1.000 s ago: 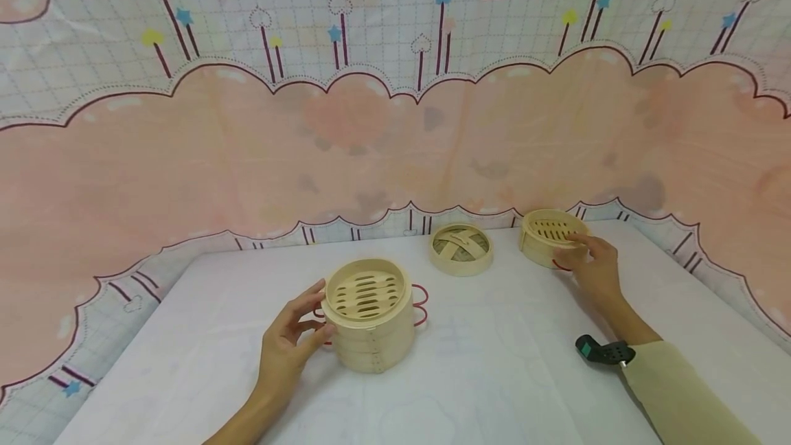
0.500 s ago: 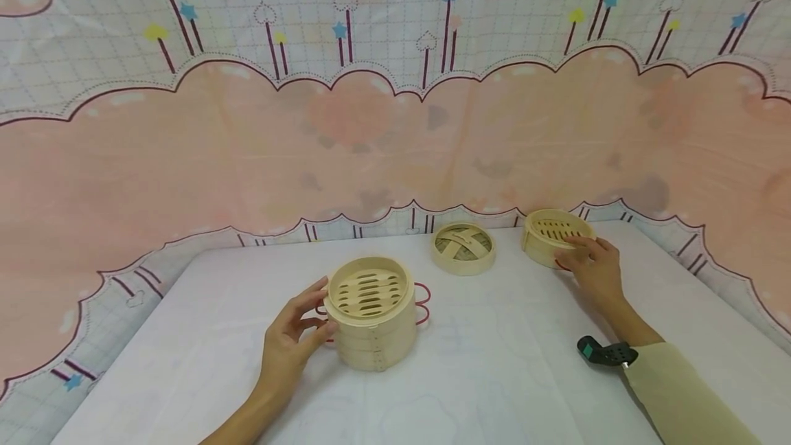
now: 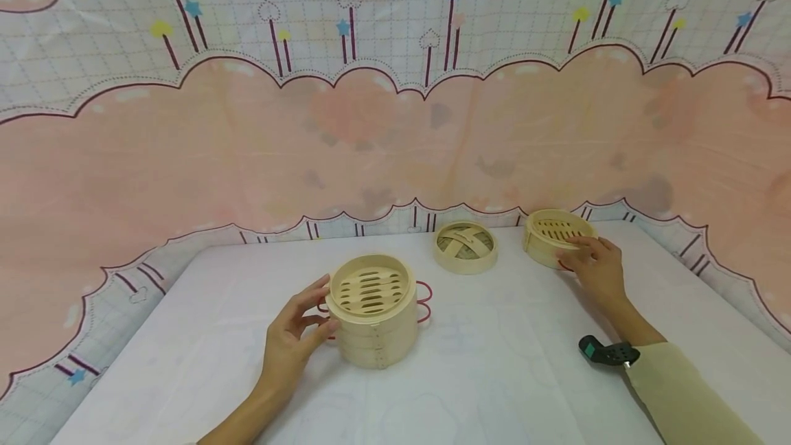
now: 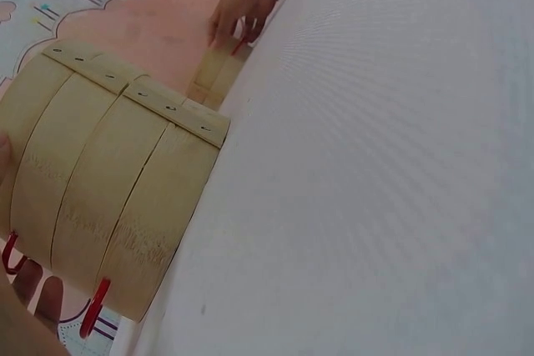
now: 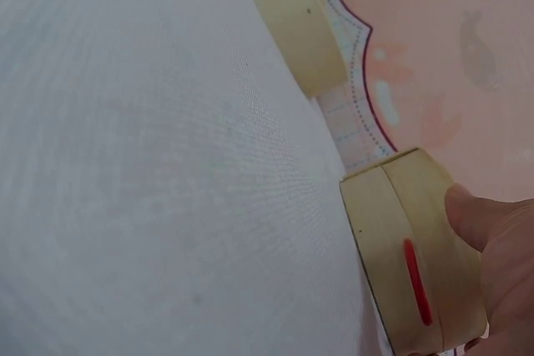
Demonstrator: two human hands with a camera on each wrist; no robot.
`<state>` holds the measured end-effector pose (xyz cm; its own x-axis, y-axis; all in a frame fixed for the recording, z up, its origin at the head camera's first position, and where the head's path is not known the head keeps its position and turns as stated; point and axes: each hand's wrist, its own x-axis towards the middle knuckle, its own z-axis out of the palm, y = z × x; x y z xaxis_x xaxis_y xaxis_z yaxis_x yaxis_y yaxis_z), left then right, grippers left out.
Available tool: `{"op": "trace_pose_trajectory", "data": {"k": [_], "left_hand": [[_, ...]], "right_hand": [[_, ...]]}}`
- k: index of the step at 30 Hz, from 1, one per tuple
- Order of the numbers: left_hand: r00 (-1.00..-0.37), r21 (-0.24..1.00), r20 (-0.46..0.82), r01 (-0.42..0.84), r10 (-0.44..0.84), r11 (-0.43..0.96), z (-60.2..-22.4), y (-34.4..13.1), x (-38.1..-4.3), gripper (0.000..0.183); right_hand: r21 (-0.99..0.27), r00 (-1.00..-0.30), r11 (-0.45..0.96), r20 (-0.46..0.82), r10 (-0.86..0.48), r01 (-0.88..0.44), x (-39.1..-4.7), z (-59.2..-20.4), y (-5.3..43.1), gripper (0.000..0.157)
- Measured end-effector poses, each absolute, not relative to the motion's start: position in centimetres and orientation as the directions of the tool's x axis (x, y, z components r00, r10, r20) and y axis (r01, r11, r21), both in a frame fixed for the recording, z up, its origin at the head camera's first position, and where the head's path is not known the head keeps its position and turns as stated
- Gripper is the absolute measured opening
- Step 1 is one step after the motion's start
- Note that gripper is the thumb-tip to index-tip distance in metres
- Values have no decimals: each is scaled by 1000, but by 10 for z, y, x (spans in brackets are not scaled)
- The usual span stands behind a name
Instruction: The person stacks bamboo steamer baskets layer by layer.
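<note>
A stack of small bamboo steamer baskets (image 3: 378, 345), slatted inside with red loop handles (image 4: 96, 308), stands left of the table's middle. My left hand (image 3: 293, 335) grips its left side, thumb at the front and fingers spread toward the back. Far to the right, a single bamboo steamer basket (image 3: 542, 250) sits near the table's back edge. My right hand (image 3: 598, 268) holds it by its right side. In the right wrist view, the thumb (image 5: 471, 216) lies against the rim beside a red handle (image 5: 417, 281); the other fingers are mostly hidden.
A woven bamboo steamer lid (image 3: 465, 267) lies between the two, near the back edge. A white cloth covers the table (image 3: 494, 376). Behind it hangs a pink and white printed backdrop (image 3: 395, 150). A dark strap device (image 3: 608, 351) sits on the right wrist.
</note>
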<state>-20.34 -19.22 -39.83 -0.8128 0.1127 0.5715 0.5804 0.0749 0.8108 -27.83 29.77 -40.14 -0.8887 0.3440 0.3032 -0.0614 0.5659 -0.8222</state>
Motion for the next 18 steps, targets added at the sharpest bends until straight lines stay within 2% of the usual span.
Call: {"op": "trace_pose_trajectory", "data": {"k": [8, 18], "left_hand": [[-805, 802, 583, 592, 112, 78, -399, -192, -204, 47], [-818, 816, 566, 574, 108, 74, -398, -192, -204, 48]], "right_hand": [[-836, -888, 549, 262, 377, -13, -278, -402, 296, 46], [-808, -877, 584, 333, 347, -75, -279, -403, 297, 39]]}}
